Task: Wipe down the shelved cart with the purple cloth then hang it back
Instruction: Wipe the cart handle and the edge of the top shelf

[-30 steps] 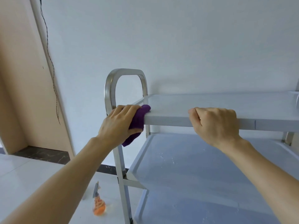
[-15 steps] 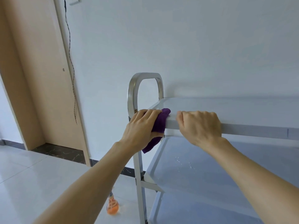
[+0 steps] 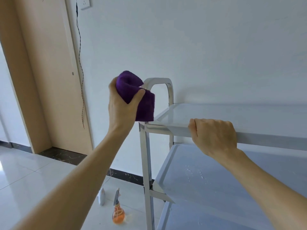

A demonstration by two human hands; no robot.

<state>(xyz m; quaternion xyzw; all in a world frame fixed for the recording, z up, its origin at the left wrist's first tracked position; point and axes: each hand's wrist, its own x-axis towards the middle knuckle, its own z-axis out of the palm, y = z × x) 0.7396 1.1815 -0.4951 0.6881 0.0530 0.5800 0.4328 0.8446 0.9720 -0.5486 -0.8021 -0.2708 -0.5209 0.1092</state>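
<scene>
The shelved cart is steel, with a flat top shelf, a lower shelf speckled with white spots, and a looped handle at its left end. My left hand grips the bunched purple cloth in the air, just left of the handle and above the cart's front left corner. The cloth's lower edge hangs close to that corner. My right hand curls over the front rim of the top shelf.
On the tiled floor left of the cart stand an orange spray bottle and a small white bottle. A wooden door frame and a dangling cord from a wall socket are at the left. The white wall is behind the cart.
My left hand has lifted the cloth off the top shelf's front corner up beside the handle. My right hand stays on the front rim. The view has swung left.
</scene>
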